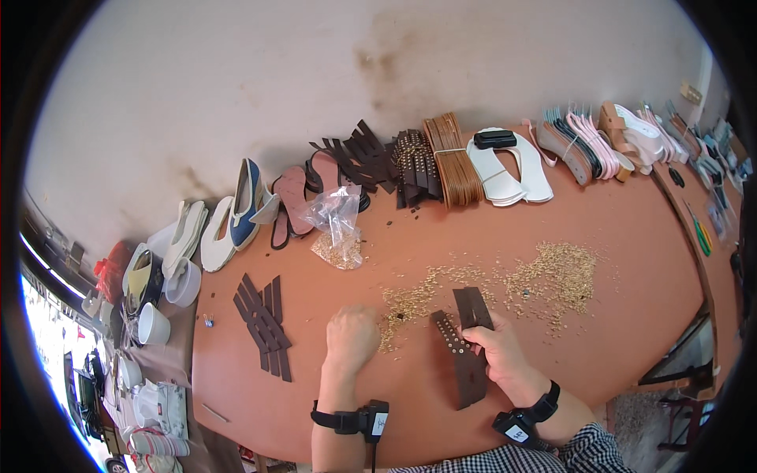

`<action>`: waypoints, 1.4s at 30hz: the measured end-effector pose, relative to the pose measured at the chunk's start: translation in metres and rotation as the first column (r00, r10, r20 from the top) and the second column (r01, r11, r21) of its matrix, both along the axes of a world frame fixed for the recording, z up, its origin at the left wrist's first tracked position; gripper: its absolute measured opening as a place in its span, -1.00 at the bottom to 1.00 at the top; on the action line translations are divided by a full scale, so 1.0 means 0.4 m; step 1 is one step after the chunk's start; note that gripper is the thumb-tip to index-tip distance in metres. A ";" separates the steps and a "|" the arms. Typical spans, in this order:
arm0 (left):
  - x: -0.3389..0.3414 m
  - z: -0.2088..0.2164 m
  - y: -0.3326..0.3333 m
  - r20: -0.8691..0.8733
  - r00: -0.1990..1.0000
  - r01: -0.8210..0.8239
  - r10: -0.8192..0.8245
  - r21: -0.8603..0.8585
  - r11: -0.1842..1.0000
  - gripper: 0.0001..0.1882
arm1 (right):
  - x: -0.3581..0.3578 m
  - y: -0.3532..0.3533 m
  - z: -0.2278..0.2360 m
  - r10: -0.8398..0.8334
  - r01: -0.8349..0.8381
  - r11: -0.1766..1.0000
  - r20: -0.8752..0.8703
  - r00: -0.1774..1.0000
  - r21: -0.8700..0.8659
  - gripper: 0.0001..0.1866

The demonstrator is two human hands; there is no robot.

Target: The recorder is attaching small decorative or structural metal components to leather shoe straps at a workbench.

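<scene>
My right hand [498,347] is closed around dark brown shoe straps, thumb on top. One strap [470,380] carries rows of small shiny studs along its upper part. Above the thumb, a plain strap piece [473,306] sticks out from the same grip. My left hand [352,337] is curled on the table at the left edge of a scatter of small gold-coloured studs [406,306]. Its fingertips are turned under, so whatever they may pinch is hidden. Farther right lies a larger heap of studs [556,276].
Plain dark straps [264,327] lie on the left. A clear plastic bag of studs [339,236] stands behind my left hand. Along the wall are studded straps [416,162], a brown strap bundle [453,165], white soles [524,181] and several shoes. Pliers [700,235] lie far right.
</scene>
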State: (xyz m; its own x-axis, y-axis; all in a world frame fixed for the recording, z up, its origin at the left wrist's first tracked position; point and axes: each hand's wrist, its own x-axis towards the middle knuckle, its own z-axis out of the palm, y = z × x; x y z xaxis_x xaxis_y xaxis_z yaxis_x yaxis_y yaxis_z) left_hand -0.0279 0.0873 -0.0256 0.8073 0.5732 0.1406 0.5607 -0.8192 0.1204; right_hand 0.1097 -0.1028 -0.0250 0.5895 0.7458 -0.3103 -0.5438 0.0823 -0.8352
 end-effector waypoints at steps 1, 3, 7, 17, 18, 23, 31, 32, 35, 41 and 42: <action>0.003 0.006 -0.006 0.009 1.000 -0.004 0.004 -0.010 1.000 -0.92 | 0.002 -0.001 0.002 -0.012 0.012 1.000 -0.003 1.000 0.005 -0.91; 0.006 0.008 -0.016 -0.006 1.000 -0.004 0.004 0.027 1.000 -0.93 | 0.003 -0.001 0.005 -0.032 0.032 0.999 -0.010 0.999 0.015 -0.89; 0.025 -0.001 -0.043 -0.054 0.997 -0.041 0.048 0.128 0.991 -0.93 | 0.002 0.008 -0.011 -0.048 0.051 0.996 -0.046 0.998 0.070 -0.88; 0.028 0.000 -0.040 0.522 0.817 0.116 0.246 -0.566 0.816 -0.85 | 0.003 0.000 -0.009 0.040 -0.024 0.991 -0.122 0.992 0.135 -0.85; 0.037 0.020 -0.063 0.542 0.754 0.185 0.370 -0.717 0.672 -0.88 | 0.004 0.000 -0.016 0.050 -0.031 0.988 -0.123 0.991 0.149 -0.85; 0.057 0.042 -0.143 0.552 0.635 0.456 0.540 -0.832 0.315 -0.88 | 0.000 0.003 -0.004 0.075 -0.057 0.981 -0.095 0.993 0.183 -0.86; 0.082 0.043 -0.212 0.732 0.679 0.472 0.049 -0.487 0.735 -0.86 | -0.008 0.002 -0.012 0.073 -0.052 0.979 -0.098 0.993 0.198 -0.89; 0.084 0.044 -0.212 0.728 0.685 0.469 -0.021 -0.419 0.778 -0.86 | -0.009 0.001 -0.007 0.079 -0.058 0.976 -0.093 0.993 0.208 -0.89; 0.094 0.046 -0.201 0.663 0.719 0.484 -0.210 -0.260 0.836 -0.85 | -0.012 0.000 -0.010 0.095 -0.071 0.973 -0.101 0.990 0.219 -0.88; 0.100 0.028 -0.203 0.694 0.664 0.584 0.278 -0.714 0.385 -0.84 | -0.014 -0.002 -0.005 0.092 -0.057 0.965 -0.126 0.988 0.255 -0.86; 0.099 0.025 -0.202 0.695 0.660 0.593 0.284 -0.715 0.372 -0.84 | -0.014 -0.001 -0.007 0.092 -0.056 0.964 -0.125 0.988 0.260 -0.86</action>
